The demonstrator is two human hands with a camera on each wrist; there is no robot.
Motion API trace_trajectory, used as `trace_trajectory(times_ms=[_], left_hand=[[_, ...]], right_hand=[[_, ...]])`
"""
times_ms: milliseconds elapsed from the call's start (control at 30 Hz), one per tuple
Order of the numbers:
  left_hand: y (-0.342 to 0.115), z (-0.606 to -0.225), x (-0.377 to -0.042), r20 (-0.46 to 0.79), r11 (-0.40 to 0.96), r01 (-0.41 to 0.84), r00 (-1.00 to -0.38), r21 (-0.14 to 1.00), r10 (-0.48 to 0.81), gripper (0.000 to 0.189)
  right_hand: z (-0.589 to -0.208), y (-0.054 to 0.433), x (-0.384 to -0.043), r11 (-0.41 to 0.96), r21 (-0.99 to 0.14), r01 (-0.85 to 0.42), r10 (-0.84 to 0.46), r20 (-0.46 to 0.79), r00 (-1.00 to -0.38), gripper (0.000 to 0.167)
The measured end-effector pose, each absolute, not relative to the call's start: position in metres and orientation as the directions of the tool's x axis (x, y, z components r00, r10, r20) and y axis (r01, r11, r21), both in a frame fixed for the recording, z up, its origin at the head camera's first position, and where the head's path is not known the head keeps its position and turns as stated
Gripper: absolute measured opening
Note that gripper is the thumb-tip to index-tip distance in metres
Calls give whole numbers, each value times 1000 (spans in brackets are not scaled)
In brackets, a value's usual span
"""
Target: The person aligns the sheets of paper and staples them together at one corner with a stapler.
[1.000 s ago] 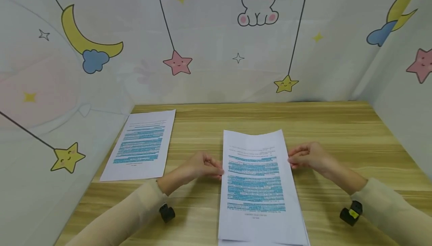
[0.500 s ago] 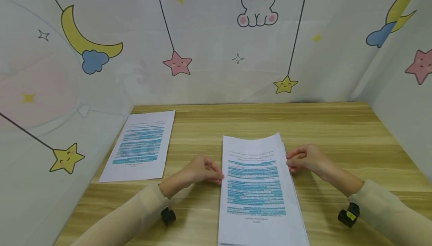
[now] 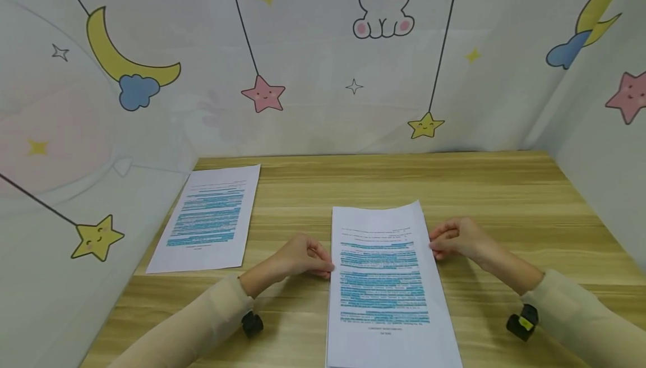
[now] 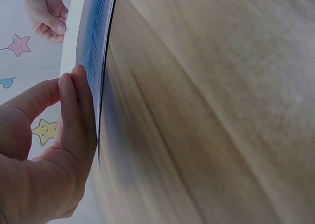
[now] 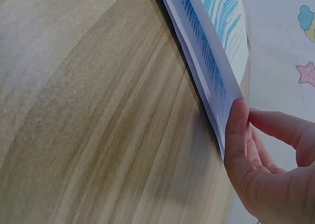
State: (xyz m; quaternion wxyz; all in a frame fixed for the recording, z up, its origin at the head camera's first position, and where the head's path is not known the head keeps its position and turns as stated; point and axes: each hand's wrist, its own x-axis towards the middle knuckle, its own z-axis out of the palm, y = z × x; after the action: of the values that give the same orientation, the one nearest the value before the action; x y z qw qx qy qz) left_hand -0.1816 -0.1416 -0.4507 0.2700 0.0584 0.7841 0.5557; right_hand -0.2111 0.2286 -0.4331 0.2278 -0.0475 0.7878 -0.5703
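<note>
White sheets of paper (image 3: 383, 278) printed with blue-highlighted text lie in a stack before me, the top one with its far edge bowed up. Thumb and fingers of my left hand (image 3: 303, 256) pinch the left edge of the top sheet. Across from it, my right hand (image 3: 461, 239) pinches the right edge, a bit nearer the far end. In the left wrist view, the paper's edge (image 4: 94, 42) runs beside the left fingertips. Seen from the right wrist, the pinched sheet (image 5: 224, 69) bends up over lower paper layers close to the table.
Another printed sheet (image 3: 209, 219) with blue highlighting lies flat at the table's left side. The wood-grain table (image 3: 484, 183) meets a white curtain (image 3: 313, 48) with cartoon stars, moons and a rabbit at the back. Curtain also hangs along both sides.
Both hands have drawn slightly toward me with the top sheet's far edge, which sits lower in view. At the near end, the offset lower sheet is now mostly covered.
</note>
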Motion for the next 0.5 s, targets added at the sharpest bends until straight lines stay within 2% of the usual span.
trace_trajectory(times_ms=[500], left_hand=[[-143, -455, -180, -351, 341, -217, -846, 915, 402, 9]], right_hand=[[-441, 230, -210, 381, -906, 186, -327, -320, -889, 22]])
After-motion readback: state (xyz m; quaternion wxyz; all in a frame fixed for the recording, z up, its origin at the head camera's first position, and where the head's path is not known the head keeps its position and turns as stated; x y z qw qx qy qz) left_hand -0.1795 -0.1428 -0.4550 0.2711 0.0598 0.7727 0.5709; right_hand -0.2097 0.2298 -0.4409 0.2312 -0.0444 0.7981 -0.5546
